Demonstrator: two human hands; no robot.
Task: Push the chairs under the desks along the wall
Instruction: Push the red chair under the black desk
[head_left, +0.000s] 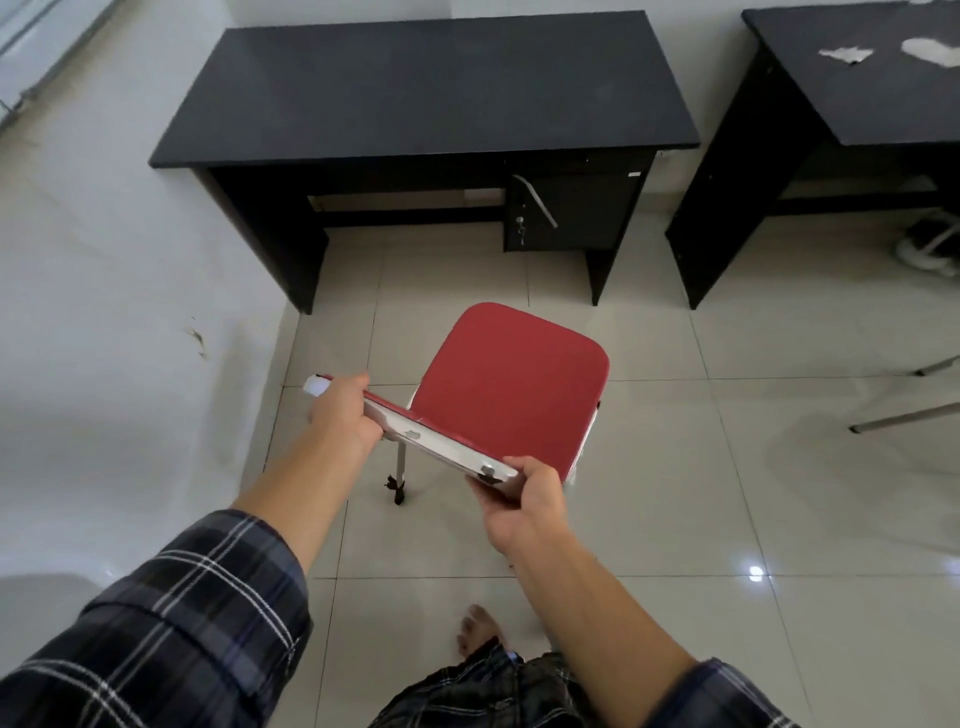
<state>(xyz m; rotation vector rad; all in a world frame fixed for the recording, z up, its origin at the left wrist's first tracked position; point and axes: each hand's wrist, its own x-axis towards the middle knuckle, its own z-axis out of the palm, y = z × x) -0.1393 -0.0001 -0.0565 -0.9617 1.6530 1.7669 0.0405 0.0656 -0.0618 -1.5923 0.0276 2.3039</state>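
Red padded chair with a metal frame (511, 387) stands on the pale glossy tiled floor (675, 467), out in front of the black rectangular desk (415, 88) and not yet under it; seat front is near the desk's knee gap but clear of it. Chair is rotated a bit, backrest edge running diagonally from upper left to lower right.

Left hand (345, 413) is wrapped over the left end of the backrest's top edge, fingers curled around it and closed on the frame. Right hand (524, 501) grips the right end of the same edge, thumb on top, fingers folded underneath. Both forearms reach forward from dark plaid sleeves (171, 623).

One thin metal chair leg (400, 470) shows below the backrest, dark foot cap on a tile. Other legs hidden by the seat.

Black desk sits against the white wall (104, 260) on the left side, with a small locked drawer cabinet (571, 213) at its right; a silver handle hangs askew on the cabinet front. Second black desk (857, 78) stands to the right, apart from the first, top surface chipped with white patches. Metal legs of another chair (906, 413) poke in at the right edge.

Bare foot (478, 626) on the floor at bottom centre, behind the chair.
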